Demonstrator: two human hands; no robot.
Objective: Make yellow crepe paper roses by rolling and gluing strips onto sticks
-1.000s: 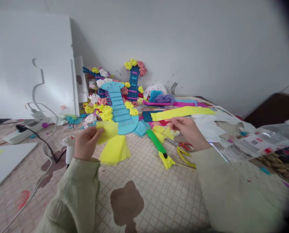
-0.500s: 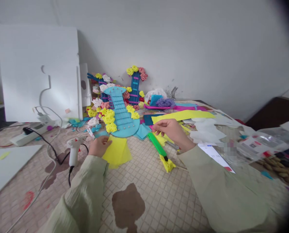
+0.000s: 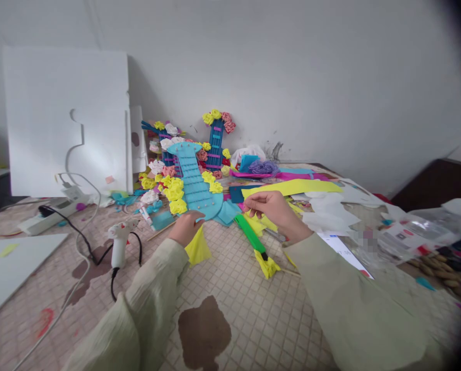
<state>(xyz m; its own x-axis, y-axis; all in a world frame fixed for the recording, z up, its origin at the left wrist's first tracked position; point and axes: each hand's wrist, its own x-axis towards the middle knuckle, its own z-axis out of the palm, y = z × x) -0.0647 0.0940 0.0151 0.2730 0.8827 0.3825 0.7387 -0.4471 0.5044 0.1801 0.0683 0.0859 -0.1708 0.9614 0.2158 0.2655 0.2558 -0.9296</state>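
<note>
Left of the blue guitar model (image 3: 194,180), a glue gun (image 3: 119,242) sits unused. The left hand (image 3: 186,226) grips a yellow paper sheet (image 3: 197,248) on the surface (image 3: 253,309) just in front of the model, which already bears paper flowers (image 3: 174,193). The right hand (image 3: 271,206), right of the model, is pinched narrow; its contents cannot be told. The sheet is not yet shaped.

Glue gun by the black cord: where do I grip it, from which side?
Take the glue gun by its white handle, coming from the near side. The handle points toward you, the nozzle end away, and the cord leaves its near end. The left hand, on the yellow paper, is closest.
</note>
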